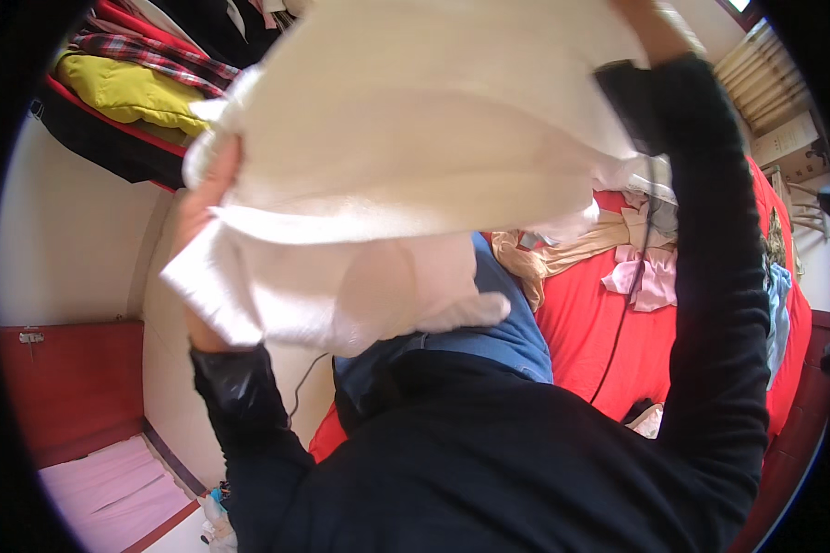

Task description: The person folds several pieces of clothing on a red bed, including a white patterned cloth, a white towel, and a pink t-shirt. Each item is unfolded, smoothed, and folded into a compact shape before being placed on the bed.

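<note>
A large white cloth (415, 138), perhaps a garment, is stretched up in front of me and blurred by motion. My left hand (214, 183) grips its left edge, the fingers partly covered by folds. On the upper right, the cloth hangs up against my right hand (640, 24); only the wrist area shows, and its fingers are beyond the top edge. A loose flap (297, 290) of the same cloth droops below, over my jeans (505, 318).
A red-covered bed (595, 332) bears a tan garment (581, 245) and a pink ruffled garment (647, 276). Folded clothes, including a yellow padded one (131, 90), fill a shelf at upper left. A thin dark cord (626, 332) runs near my right arm.
</note>
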A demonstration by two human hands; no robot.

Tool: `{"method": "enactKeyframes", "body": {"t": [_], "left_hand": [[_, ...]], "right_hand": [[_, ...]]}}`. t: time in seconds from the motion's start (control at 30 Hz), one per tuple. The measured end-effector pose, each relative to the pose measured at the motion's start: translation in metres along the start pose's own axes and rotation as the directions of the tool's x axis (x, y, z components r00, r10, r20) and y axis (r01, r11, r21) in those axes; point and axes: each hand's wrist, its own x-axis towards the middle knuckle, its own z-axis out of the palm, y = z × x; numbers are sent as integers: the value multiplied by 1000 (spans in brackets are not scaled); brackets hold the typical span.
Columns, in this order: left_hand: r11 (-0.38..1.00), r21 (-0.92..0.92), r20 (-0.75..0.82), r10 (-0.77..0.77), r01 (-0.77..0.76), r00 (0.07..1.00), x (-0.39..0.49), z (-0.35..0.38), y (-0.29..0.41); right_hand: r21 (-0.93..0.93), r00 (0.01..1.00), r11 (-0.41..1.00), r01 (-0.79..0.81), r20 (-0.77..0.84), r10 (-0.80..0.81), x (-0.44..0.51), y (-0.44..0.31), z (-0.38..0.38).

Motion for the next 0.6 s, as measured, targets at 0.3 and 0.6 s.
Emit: {"method": "enactKeyframes", "body": {"t": [0.3,0.6], "left_hand": [[999,13,-457,-32,42,889,2,-167,-138],[966,-204,-456,-239,161,857,-38,-176,-168]], "right_hand": [[197,420,526,-827,839,345,-278,-180,40],[9,-78,-207,-978,908,411,-304,-226,-68]]}}
